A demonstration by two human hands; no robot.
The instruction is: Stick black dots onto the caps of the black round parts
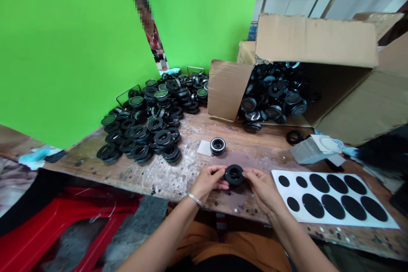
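While both hands meet at the near edge of a worn, paint-flecked wooden workbench (178, 174), they pinch 1 black ring-shaped part (234, 174) between them, and everything else is placed here relative to that grip.

Largest first: beyond the grip and to its right, an open cardboard box (315, 42) lies on its side, spilling dark round parts (274, 97) toward the bench. Beyond the grip and to its left sits a wide heap of black rings (153, 114), many stacked in short columns, some with greenish tops. Just right of the grip lies a white backing sheet (331, 216) carrying 2 rows of black oval and round stickers (333, 206). Left of the grip and below the bench edge, a red plastic stool (57, 229) shows. Straight beyond the grip, near it, 1 ring with a bright metal rim (218, 145) rests beside a small pale slip. A single thin black ring (293, 137) lies farther right.

The left hand (208, 182), with a silver bangle (195, 199) at the wrist, closes its fingertips on the part's left side; the right hand (263, 187) closes on its right side. The part is held just above the bench, flat face up.

Judging from this, the part is being turned or inspected in hand. A next move would likely call for freeing 1 hand while the other keeps hold.
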